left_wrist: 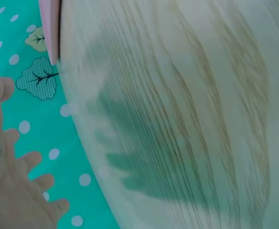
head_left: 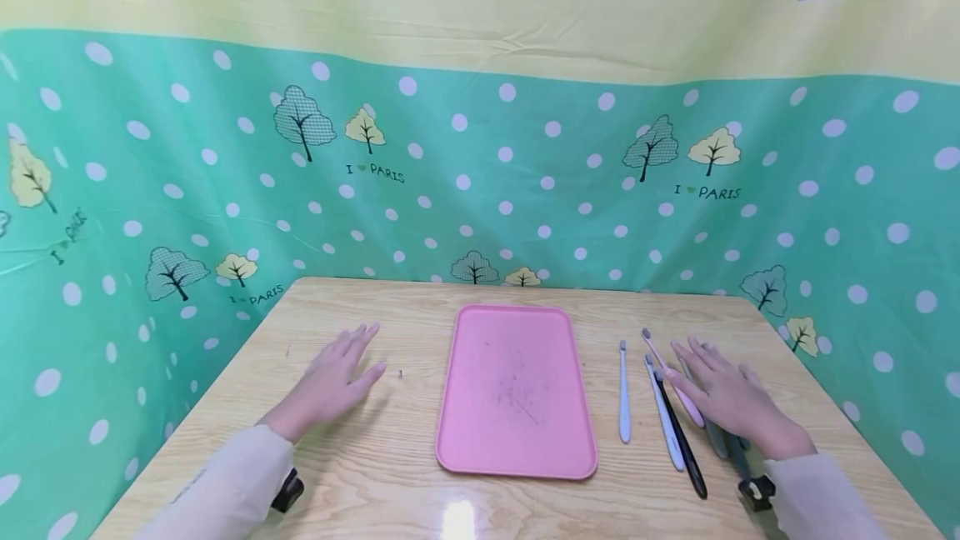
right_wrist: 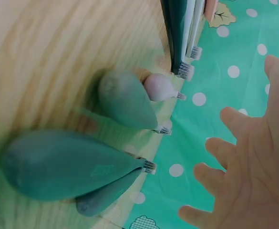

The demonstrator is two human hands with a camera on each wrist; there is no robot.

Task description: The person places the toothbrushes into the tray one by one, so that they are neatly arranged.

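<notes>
Over the table's left side my left hand (head_left: 330, 382) hovers with fingers straight and spread, holding nothing; its shadow falls on the wood in the left wrist view. My right hand (head_left: 731, 394), fingers also extended and empty, is above several toothbrushes on the right. Among these lie a light blue toothbrush (head_left: 625, 394) nearest the tray, another light blue one (head_left: 666, 419), a black toothbrush (head_left: 686, 444) and a pink toothbrush (head_left: 690, 408). Dark green toothbrushes (right_wrist: 72, 164) lie under the right hand, partly hidden by it in the head view.
A pink rectangular tray (head_left: 517, 390) with a low rim lies mid-table, between the hands. The wooden table (head_left: 390, 457) ends at a green dotted curtain (head_left: 510, 165) behind and at both sides. Dark wrist devices (head_left: 756, 492) sit under both cuffs.
</notes>
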